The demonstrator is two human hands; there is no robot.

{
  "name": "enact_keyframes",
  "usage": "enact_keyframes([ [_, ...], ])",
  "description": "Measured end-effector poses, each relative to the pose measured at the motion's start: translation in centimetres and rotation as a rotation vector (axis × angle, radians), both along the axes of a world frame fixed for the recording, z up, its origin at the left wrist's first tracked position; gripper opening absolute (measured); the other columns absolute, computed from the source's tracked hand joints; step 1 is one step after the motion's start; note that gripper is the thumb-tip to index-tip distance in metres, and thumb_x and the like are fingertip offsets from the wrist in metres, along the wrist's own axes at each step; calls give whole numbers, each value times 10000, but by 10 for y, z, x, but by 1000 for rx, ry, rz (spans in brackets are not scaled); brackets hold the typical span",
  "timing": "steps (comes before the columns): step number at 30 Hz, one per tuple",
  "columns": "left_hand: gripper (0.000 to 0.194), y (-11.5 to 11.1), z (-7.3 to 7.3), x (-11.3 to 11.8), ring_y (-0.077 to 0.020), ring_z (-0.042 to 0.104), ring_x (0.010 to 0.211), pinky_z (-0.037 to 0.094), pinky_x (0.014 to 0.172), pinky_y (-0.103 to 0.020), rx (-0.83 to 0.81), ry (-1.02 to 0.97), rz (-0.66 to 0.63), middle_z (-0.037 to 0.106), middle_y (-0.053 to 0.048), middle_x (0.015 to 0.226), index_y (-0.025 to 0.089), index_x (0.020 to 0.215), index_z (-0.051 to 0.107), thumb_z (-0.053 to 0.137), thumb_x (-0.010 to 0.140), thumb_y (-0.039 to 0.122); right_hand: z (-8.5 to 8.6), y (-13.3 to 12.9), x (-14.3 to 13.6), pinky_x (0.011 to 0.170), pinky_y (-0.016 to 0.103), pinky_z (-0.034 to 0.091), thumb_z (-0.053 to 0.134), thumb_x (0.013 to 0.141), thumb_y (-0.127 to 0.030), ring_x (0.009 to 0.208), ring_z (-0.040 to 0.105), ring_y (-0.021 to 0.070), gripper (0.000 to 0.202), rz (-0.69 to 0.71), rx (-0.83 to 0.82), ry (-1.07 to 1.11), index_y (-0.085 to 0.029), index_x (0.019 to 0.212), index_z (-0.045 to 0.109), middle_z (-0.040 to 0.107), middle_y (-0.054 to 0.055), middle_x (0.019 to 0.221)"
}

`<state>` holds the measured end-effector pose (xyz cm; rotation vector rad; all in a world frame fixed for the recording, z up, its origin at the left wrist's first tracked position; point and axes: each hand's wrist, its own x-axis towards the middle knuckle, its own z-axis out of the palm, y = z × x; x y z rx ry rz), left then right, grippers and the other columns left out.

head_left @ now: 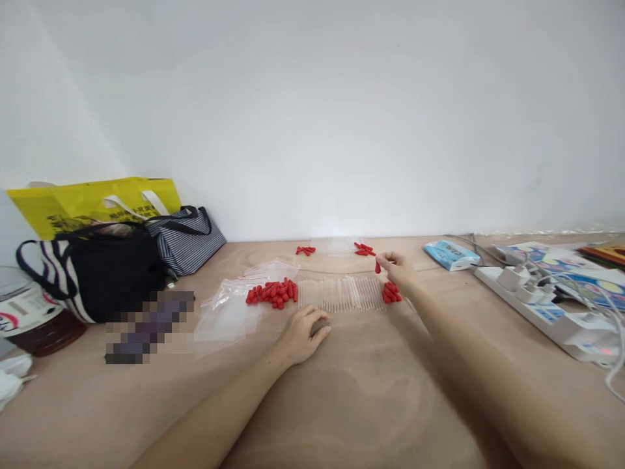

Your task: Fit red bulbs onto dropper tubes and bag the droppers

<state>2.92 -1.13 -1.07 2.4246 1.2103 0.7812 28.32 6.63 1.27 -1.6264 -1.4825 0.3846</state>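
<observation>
My right hand [398, 270] is closed in a pinch on a small red capsule-shaped piece [377, 267], held just above the table. Below it is a small group of similar red pieces [391, 293] at the right end of a row of thin clear sticks [342, 294]. My left hand [303, 332] rests on the table at the near edge of that row, its fingers loosely bent and its thumb apart, with nothing visible in it. A larger heap of red pieces [274, 293] lies at the row's left end, partly over clear plastic bags [227, 319].
Two small red clusters lie near the wall, beside more clear plastic [336, 246]. At left stand a black bag [117, 273], a striped bag [190, 241], a yellow bag [92, 195] and a large bottle [39, 319]. A tissue pack [450, 255] and a power strip [532, 306] with cables lie right.
</observation>
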Motion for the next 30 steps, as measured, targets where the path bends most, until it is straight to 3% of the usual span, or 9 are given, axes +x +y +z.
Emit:
enact_keyframes([
  [2,209,0,1,3,-189,551,867,433,791,-341,11,-64,34,594,-53,926,194,967,557,512,779,271,-5,-18,-20,569,233,434,395,783,-444,575,556,115,317,129,10,73,-171,686,526,600,10,622],
  [5,318,0,2,10,-191,551,924,429,826,-345,-16,-158,60,597,-72,1013,181,1094,495,498,797,296,-21,-47,-55,529,251,440,498,703,-527,520,531,113,343,400,57,479,-188,735,458,551,-13,589],
  [10,260,2,2,14,-163,571,875,443,783,-291,-45,-179,-16,621,-61,981,167,1040,552,430,839,279,-41,-76,-90,579,281,466,561,662,-505,563,566,116,388,503,-6,751,-217,874,411,528,-29,675],
  [12,227,3,2,13,-159,578,784,448,718,-280,-23,-131,-12,637,-45,867,169,926,608,419,841,261,-40,-78,-88,579,284,462,540,686,-468,582,570,123,352,513,-29,661,-209,895,424,538,-12,706],
  [14,213,3,1,12,-151,567,696,446,655,-270,-17,-89,21,627,-38,784,164,873,624,433,829,247,-33,-73,-79,592,282,446,510,718,-409,619,568,135,264,449,-14,406,-193,866,475,565,15,737],
  [17,181,2,0,11,-149,555,699,444,658,-267,-19,-52,17,606,-36,788,173,874,629,475,802,235,-17,-57,-60,670,296,411,488,736,-328,742,567,174,163,203,-9,-109,-182,732,561,609,52,778],
  [20,157,1,-1,12,-167,549,789,435,732,-287,10,-20,-16,594,-44,837,180,859,633,507,779,227,-4,-39,-49,718,321,388,488,731,-336,835,571,215,189,-4,-191,-414,-190,734,609,641,71,831],
  [24,218,1,-1,13,-174,540,852,428,776,-295,26,-4,-39,582,-51,922,193,964,622,520,775,229,-1,-24,-53,759,374,370,478,729,-397,857,582,248,262,-61,-347,-495,-190,741,637,656,89,846],
  [30,178,5,-4,16,-170,543,842,422,776,-298,21,5,-46,595,-32,896,215,855,654,484,809,237,-7,-15,-61,759,416,368,508,705,-405,871,586,283,290,-67,-432,-513,-155,748,649,655,136,871],
])
